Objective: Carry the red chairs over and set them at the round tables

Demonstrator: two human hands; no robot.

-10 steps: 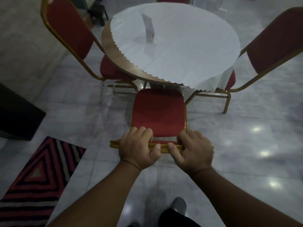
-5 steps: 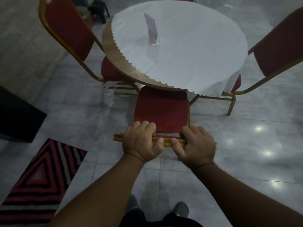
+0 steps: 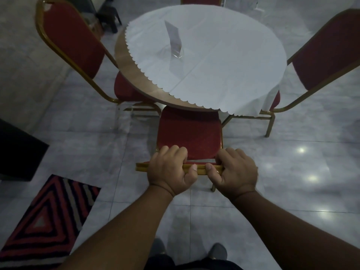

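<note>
both hands are wrapped tight around the gold top rail of a red chair (image 3: pixel 190 133) in the lower middle of the frame, fingers curled over the far side of the rail and thumbs pressed along the near side. the left hand (image 3: pixel 170 170) holds the rail a little left of its centre, and the right hand (image 3: pixel 235 171) holds it at the right end, the two thumbs nearly meeting between them. a short stretch of rail sticks out past the left hand toward the left of the frame. the chair's red seat lies directly above the hands in the picture, beyond the rail, and its far edge sits under the near rim of the round table (image 3: pixel 124 61) in the upper middle. a white tablecloth (image 3: pixel 224 61) with a scalloped edge covers most of the tabletop, leaving a crescent of wood bare on the left, and a clear card stand (image 3: pixel 174 41) is upright on it. another red chair (image 3: pixel 72 43) stands at the table's left side in the upper left of the frame, and a third (image 3: pixel 329 51) stands at the right side in the upper right. a striped rug (image 3: pixel 44 219) lies on the pale tiled floor (image 3: pixel 292 172) in the lower left. the person's shoes show at the bottom edge.
</note>
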